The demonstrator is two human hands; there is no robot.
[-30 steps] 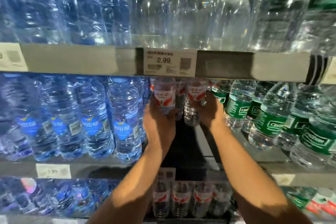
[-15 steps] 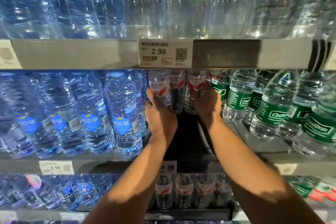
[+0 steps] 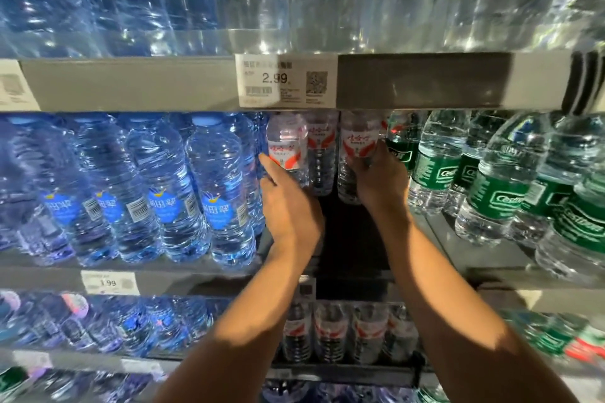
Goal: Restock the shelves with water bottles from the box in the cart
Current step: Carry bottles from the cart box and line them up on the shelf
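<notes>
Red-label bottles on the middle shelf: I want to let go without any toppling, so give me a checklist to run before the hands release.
1. Left hand grips the left red-label bottle: ok.
2. Right hand grips the right red-label bottle: ok.
3. Both bottles upright: ok.
4. Bottle bases seated on the shelf: cannot tell, the hands hide them.
5. Slot is between the blue-label bottles and green-label bottles: ok.
6. Room behind to push deeper: cannot tell, a middle red-label bottle blocks the view.
</notes>
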